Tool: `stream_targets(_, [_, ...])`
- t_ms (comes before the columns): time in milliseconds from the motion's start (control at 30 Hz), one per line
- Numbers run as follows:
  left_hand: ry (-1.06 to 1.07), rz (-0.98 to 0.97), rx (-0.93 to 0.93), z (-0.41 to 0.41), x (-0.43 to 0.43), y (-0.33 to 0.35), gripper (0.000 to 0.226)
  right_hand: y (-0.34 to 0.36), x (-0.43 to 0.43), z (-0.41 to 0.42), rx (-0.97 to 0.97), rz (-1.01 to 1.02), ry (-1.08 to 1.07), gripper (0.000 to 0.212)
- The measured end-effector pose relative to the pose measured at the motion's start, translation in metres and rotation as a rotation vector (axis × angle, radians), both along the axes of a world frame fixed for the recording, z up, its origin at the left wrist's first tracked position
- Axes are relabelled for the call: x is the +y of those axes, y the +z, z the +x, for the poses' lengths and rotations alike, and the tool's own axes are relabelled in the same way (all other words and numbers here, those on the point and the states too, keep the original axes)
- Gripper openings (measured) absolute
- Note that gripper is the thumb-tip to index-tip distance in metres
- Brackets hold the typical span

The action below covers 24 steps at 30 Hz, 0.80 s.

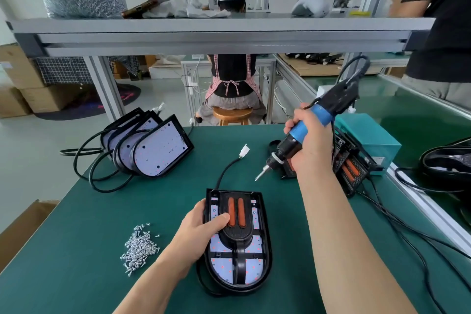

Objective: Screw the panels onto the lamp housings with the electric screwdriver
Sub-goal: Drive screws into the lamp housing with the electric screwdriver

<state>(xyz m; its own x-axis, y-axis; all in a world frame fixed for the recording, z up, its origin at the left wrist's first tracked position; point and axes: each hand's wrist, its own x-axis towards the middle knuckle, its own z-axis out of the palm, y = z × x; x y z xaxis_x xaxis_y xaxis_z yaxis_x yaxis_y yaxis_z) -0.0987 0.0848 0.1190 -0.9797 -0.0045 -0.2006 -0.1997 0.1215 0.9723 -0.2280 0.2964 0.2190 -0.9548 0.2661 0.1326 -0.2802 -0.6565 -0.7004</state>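
Note:
A black lamp housing lies flat on the green table in front of me, with a black panel carrying two orange strips set on its white LED board. My left hand grips the housing's left edge, thumb pressed on the panel. My right hand holds the blue and black electric screwdriver in the air, its bit pointing down-left above the table, clear of the housing. A pile of silver screws lies to the left of the housing.
Several lamp housings lean stacked at the back left with black cables. More housings and a teal box stand right of my right hand. A white plug lies mid-table. People sit and stand beyond the overhead shelf.

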Motion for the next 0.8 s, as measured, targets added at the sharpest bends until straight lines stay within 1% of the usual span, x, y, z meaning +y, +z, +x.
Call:
stream_targets(100, [0.011,-0.015,-0.002,0.001,0.001,0.002,0.025,0.013,0.017,0.008,-0.050,-0.245,-0.070,0.016])
stream_targets(167, [0.024,-0.022,-0.004,0.003,0.002,0.003,0.025,0.009,0.025,0.024,-0.079,-0.334,-0.047,0.016])
stream_targets(267, [0.055,-0.017,-0.013,0.004,0.005,0.003,0.029,-0.011,0.033,0.050,-0.117,-0.403,0.026,0.018])
stream_targets(333, [0.077,-0.020,-0.018,0.006,0.006,0.003,0.035,-0.028,0.036,0.065,-0.168,-0.442,0.068,0.022])
stream_targets(433, [0.108,-0.070,-0.025,0.008,0.008,0.003,0.051,-0.057,0.036,0.084,-0.257,-0.419,0.129,0.027])
stream_targets(567, [0.078,-0.110,-0.014,0.014,0.008,0.008,0.061,-0.082,0.031,0.095,-0.345,-0.453,0.230,0.029])
stream_targets(600, [0.079,-0.130,-0.011,0.014,0.006,0.010,0.060,-0.085,0.029,0.095,-0.359,-0.463,0.246,0.028])
stream_targets(633, [0.096,-0.163,-0.008,0.013,0.002,0.013,0.054,-0.087,0.027,0.094,-0.370,-0.470,0.259,0.028])
stream_targets(700, [0.196,-0.217,0.021,0.008,-0.012,0.019,0.030,-0.092,0.025,0.092,-0.384,-0.475,0.275,0.027])
stream_targets(733, [0.261,-0.233,0.048,0.006,-0.022,0.023,0.023,-0.094,0.024,0.091,-0.389,-0.470,0.279,0.026])
stream_targets(800, [0.369,-0.334,0.124,0.003,-0.049,0.031,0.019,-0.097,0.024,0.090,-0.399,-0.457,0.277,0.023])
